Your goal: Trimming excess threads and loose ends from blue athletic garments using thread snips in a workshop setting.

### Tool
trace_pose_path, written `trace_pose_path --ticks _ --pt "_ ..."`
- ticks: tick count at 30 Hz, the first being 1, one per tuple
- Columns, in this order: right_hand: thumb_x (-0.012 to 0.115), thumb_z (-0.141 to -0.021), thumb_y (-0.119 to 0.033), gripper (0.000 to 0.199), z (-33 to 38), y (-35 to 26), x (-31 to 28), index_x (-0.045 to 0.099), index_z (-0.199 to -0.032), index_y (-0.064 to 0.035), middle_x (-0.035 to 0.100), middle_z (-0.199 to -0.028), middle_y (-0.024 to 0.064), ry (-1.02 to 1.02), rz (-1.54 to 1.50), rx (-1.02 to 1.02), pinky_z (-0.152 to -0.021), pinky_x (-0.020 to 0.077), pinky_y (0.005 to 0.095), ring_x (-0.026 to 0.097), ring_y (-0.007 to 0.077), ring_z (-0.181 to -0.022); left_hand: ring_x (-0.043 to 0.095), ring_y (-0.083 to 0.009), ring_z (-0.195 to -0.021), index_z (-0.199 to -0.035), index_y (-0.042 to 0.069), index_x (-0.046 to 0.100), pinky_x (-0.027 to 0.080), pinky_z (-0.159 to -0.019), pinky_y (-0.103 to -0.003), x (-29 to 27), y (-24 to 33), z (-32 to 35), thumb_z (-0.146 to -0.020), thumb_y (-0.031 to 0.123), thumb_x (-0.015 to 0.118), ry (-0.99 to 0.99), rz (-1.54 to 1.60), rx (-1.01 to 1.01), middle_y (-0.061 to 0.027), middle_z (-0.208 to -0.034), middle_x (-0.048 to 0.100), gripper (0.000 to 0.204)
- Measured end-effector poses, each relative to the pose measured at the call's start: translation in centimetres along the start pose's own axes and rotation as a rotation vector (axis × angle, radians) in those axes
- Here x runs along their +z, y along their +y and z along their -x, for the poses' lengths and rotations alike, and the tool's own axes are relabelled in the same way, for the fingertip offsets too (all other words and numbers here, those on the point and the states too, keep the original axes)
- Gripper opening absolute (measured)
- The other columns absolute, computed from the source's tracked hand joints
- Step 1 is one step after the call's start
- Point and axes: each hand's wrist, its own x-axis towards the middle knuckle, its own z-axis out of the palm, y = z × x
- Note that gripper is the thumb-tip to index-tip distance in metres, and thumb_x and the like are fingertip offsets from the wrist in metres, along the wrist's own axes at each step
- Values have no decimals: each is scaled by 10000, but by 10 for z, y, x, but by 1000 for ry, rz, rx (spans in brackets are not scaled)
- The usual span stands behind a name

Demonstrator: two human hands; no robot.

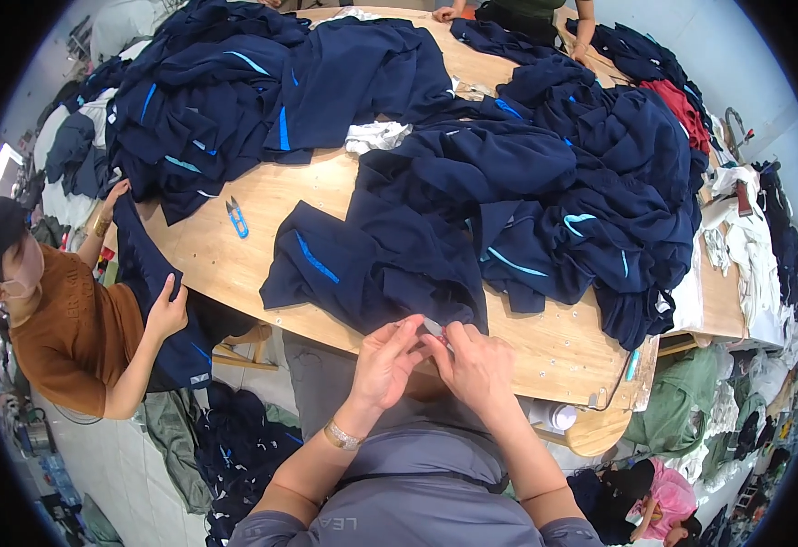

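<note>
One blue snipper [238, 217], three co-workers [80, 324] [545, 18] [671, 488], perhaps two tabletop garment heaps [203, 100] [636, 155]

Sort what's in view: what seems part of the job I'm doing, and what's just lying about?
Likely part of the job:
small grey item, between left hand and right hand, too covered to identify
navy garment, just beyond them

Likely just lying about:
blue snips
white cloth
red cloth

Bright light, fisheye-bent dark edges
</note>
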Motion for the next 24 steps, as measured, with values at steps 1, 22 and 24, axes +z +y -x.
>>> trace_pose_path --ticks 1,22,24 --pt "596 -813 -354 307 1 2 1 498 -694 -88 532 -575 66 51 11 -8 -427 423 334 563 243 -466 600 -194 -880 -1000 23 613 471 -849 -377 2 -1 0 -884 116 545 -3 -9 1 -88 -986 625 163" --pt "678 -709 -103 207 2 20 31 606 -902 -82 606 -677 93 55 -648 68 -523 472 299 616 239 -591 527 -183 -872 -940 89 562 429 -813 -350 -4 7 -13 -795 515 586 215 176 -381 -47 -896 556 450" --pt "669 -713 -90 190 4 21 19 614 -895 -88 612 -694 100 13 -642 53 -530 476 304 620 251 -608 524 -186 -868 -910 110 575 425 -796 -344 -13 4 -20 -789 480 615 159 133 -412 -39 -866 561 392"
